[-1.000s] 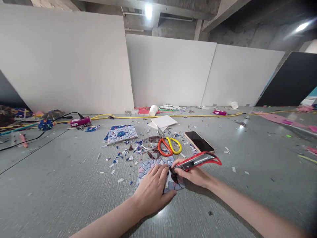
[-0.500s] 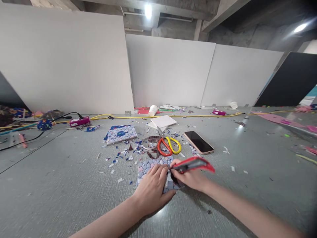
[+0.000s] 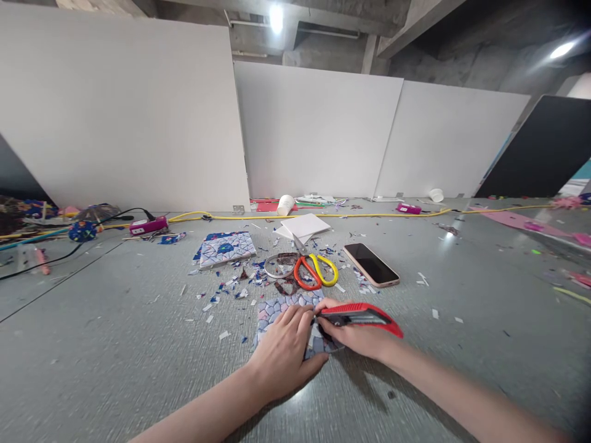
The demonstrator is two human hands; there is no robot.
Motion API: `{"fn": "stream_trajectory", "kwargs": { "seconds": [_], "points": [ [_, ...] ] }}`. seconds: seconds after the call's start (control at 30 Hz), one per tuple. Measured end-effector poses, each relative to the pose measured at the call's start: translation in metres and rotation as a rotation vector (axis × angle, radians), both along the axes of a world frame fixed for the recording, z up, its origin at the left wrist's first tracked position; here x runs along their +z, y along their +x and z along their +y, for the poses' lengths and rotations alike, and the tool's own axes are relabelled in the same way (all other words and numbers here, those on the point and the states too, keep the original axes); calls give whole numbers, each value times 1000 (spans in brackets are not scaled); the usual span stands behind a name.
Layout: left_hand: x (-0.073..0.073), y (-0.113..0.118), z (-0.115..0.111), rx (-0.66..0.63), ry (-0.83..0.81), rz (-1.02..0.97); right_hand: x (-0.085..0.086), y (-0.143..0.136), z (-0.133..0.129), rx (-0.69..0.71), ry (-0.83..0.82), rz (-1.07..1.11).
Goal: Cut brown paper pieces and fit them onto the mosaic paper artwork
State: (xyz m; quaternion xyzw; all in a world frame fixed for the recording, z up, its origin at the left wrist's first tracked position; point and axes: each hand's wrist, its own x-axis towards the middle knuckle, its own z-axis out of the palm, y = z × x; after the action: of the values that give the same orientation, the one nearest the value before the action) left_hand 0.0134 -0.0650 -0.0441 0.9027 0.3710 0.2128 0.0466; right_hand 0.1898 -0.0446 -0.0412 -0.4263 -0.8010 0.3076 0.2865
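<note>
In front of me a square panel (image 3: 272,311) with a grey-lilac pebble pattern lies on the table. My left hand (image 3: 285,343) rests flat over its middle, thumb apart from the fingers. Beside it, at the panel's right part, my right hand (image 3: 356,338) grips a red utility knife (image 3: 362,312). The knife lies low and slanted, its rear end toward the right. Its blade tip is hidden among my fingers. Small grey and white pieces show on the panel between the hands. Just beyond the panel are scissors (image 3: 318,274) with one red and one yellow handle.
A phone (image 3: 372,264) lies right of the scissors. Behind are white cards (image 3: 307,227), a tipped paper cup (image 3: 285,205) and a yellow cable (image 3: 258,218). A finished-looking patterned tile (image 3: 228,249) sits left. Scraps and a roll of tape (image 3: 277,266) surround the scissors. White boards (image 3: 318,129) stand behind.
The knife's rear end has dropped and tilted down to the right, with my right hand turning slightly. My left hand and the panel look unmoved.
</note>
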Motion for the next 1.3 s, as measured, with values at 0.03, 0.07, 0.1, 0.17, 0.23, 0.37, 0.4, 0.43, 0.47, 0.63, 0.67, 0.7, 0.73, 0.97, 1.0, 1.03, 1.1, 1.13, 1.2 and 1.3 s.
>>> {"fn": "stream_trajectory", "kwargs": {
  "seconds": [0.03, 0.07, 0.1, 0.17, 0.23, 0.37, 0.4, 0.43, 0.47, 0.63, 0.67, 0.7, 0.73, 0.97, 1.0, 1.03, 1.1, 1.13, 1.2, 1.3],
  "points": [
    [0, 0, 0, 0, -3, -1, 0, 0, 0, -11, -2, 9],
    [0, 0, 0, 0, -5, -1, -1, 0, 0, -33, -16, 27],
    [0, 0, 0, 1, -6, -2, -3, 0, 0, -59, -36, 53],
    [0, 0, 0, 0, -3, -6, -9, 2, 2, -103, -93, 114],
    [0, -1, 0, -2, -2, -10, -13, 3, 4, -125, -139, 160],
    [-1, 0, 0, -1, 3, -10, -15, 4, 5, -117, -171, 182],
    [-1, 0, 0, 0, 3, -6, -15, 3, 5, -113, -173, 174],
    [-1, 0, 0, 0, 3, -2, -14, 3, 5, -108, -167, 158],
    [-1, 0, 0, 1, 3, 2, -13, 2, 4, -104, -149, 136],
    [0, 0, 0, 8, -5, 2, -12, -2, 3, -111, 36, 17],
    [0, 0, 0, 6, -8, -2, -12, -3, 3, -116, 42, 19],
    [0, 0, 0, 3, -11, -5, -12, -3, 3, -121, 30, 34],
    [0, 0, 0, 1, -12, -7, -13, -4, 3, -130, 7, 62],
    [-1, -1, 0, 7, 0, 13, -14, -1, 4, -177, -153, 205],
    [-1, -1, -1, 8, 0, 16, -14, -2, 5, -174, -154, 208],
    [-1, -1, -1, 7, 1, 17, -14, -2, 5, -171, -149, 207],
    [0, 0, -1, 5, 3, 14, -13, -2, 5, -163, -134, 200],
    [1, 0, -1, 5, 4, 13, -13, -2, 5, -156, -132, 195],
    [2, 0, -1, 3, 3, 15, -14, -2, 5, -144, -126, 183],
    [2, 1, -1, 8, -3, 26, -15, -2, 5, -145, -88, 164]
  ]
}}
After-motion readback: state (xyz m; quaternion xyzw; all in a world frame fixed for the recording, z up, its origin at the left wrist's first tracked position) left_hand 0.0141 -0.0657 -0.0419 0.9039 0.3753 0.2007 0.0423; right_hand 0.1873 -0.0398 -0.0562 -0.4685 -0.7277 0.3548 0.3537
